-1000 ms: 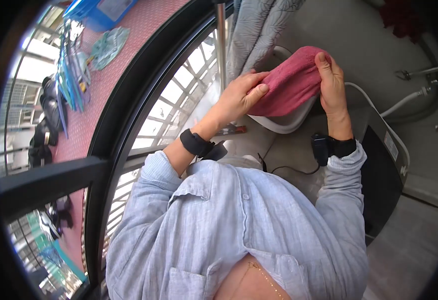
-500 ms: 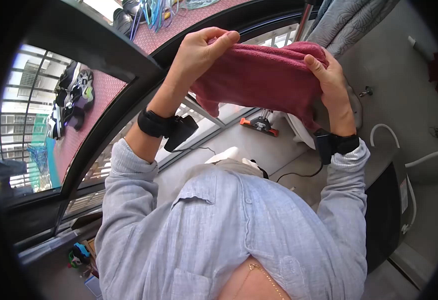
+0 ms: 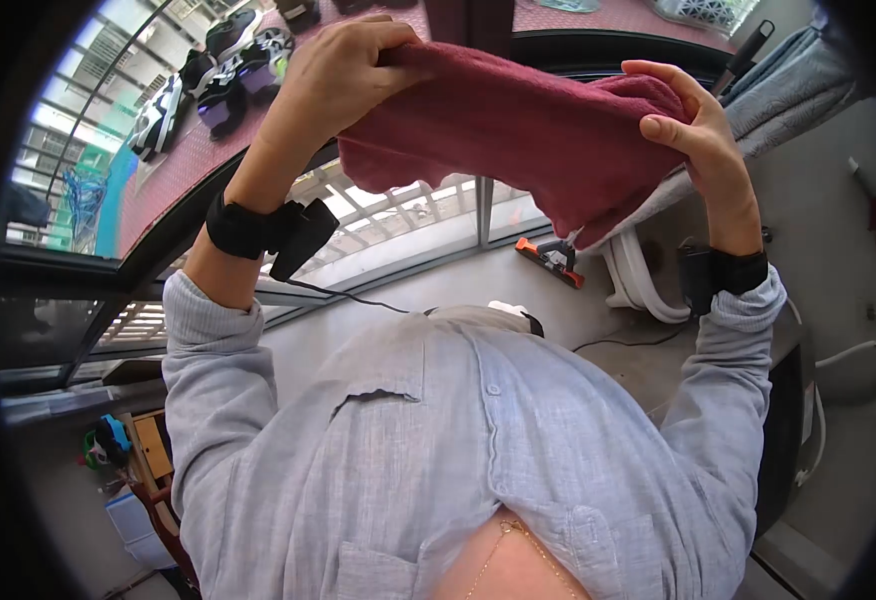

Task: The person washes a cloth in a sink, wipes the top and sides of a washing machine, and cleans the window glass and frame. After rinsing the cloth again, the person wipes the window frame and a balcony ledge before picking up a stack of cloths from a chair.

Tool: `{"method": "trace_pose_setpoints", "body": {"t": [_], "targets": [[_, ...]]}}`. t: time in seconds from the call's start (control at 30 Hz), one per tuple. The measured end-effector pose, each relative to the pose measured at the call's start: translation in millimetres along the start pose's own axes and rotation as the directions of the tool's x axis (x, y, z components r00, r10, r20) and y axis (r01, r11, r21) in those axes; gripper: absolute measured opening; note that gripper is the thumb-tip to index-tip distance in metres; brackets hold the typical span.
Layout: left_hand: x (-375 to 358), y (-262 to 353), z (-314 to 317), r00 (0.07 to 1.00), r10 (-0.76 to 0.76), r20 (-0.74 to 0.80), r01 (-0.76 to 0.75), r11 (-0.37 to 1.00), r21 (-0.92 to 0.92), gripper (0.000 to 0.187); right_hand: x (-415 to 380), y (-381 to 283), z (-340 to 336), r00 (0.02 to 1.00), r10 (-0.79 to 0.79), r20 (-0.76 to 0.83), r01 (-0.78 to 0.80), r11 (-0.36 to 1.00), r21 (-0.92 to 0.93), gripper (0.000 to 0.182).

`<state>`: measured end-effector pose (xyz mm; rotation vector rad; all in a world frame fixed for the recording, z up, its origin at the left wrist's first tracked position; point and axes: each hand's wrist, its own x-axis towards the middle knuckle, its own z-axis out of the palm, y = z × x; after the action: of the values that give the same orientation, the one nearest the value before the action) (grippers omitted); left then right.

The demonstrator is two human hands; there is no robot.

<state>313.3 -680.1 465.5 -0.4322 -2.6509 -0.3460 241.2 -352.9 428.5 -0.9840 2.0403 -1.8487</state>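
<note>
A dark red cloth [image 3: 518, 130], soft and towel-like, is stretched between my hands at chest height or above, its lower edge hanging uneven. My left hand [image 3: 348, 75] pinches its upper left corner, thumb pressed against the curled fingers. At the other end, my right hand [image 3: 703, 130] holds the bunched right side, with the thumb and index finger showing in front and the remaining fingers mostly hidden. Black bands with small boxes and cables circle both wrists.
Black-framed windows [image 3: 458, 210] run along the left and front, with shoes [image 3: 223, 85] on a pink ledge beyond. A grey quilted fabric [image 3: 793, 95] hangs at right. On the floor stand an orange-and-black mop head [image 3: 550, 262] and a curved white object [image 3: 643, 280].
My view has turned to the right. Both hands have spread wider apart, with the cloth pulled longer and tilted down to the right. My right index finger has lifted away from the thumb.
</note>
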Motion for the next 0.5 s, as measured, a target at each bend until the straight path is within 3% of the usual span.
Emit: {"method": "trace_pose_setpoints", "body": {"t": [0.07, 0.13, 0.27, 0.33, 0.37, 0.4, 0.43, 0.5], "targets": [[-27.2, -22.3, -19.8, 0.977, 0.01, -0.211, 0.026, 0.986, 0.167, 0.028, 11.9, -11.5, 27.0, 0.998, -0.065, -0.003, 0.065, 0.997, 0.036, 0.048], [-50.0, -56.7, -41.4, 0.957, 0.026, -0.289, 0.0, 0.996, 0.089, 0.028, 25.3, -26.1, 54.8, 0.998, -0.069, 0.01, 0.065, 0.97, 0.234, 0.042], [-103.4, -94.1, -52.7, 0.894, -0.145, -0.423, 0.211, 0.971, 0.112, 0.036, 67.1, -43.0, 131.9, 0.976, -0.215, 0.018, 0.19, 0.894, 0.405, 0.04], [-139.5, -120.4, -29.2, 0.849, -0.221, -0.48, 0.318, 0.939, 0.132, 0.041, 86.4, -51.6, 167.5, 0.976, -0.199, 0.087, 0.125, 0.843, 0.524, 0.033], [-159.4, -120.7, -22.5, 0.855, -0.351, -0.382, 0.413, 0.906, 0.09, 0.059, 93.7, -60.4, 193.5, 0.977, -0.186, 0.105, 0.091, 0.808, 0.582, 0.031], [-179.7, -126.9, -7.3, 0.862, -0.309, -0.402, 0.367, 0.927, 0.074, 0.067, 99.1, -65.7, 214.1, 0.977, -0.171, 0.124, 0.055, 0.77, 0.636, 0.03], [-201.6, -118.3, 2.6, 0.834, -0.369, -0.409, 0.398, 0.917, -0.016, 0.071, 106.6, -64.6, 227.3, 0.977, -0.14, 0.163, 0.01, 0.788, 0.616, 0.027], [-238.7, -89.4, 15.3, 0.686, -0.663, -0.299, 0.546, 0.741, -0.39, 0.065, 115.6, -60.9, 252.1, 0.968, -0.144, 0.208, -0.025, 0.765, 0.644, 0.027]]}}
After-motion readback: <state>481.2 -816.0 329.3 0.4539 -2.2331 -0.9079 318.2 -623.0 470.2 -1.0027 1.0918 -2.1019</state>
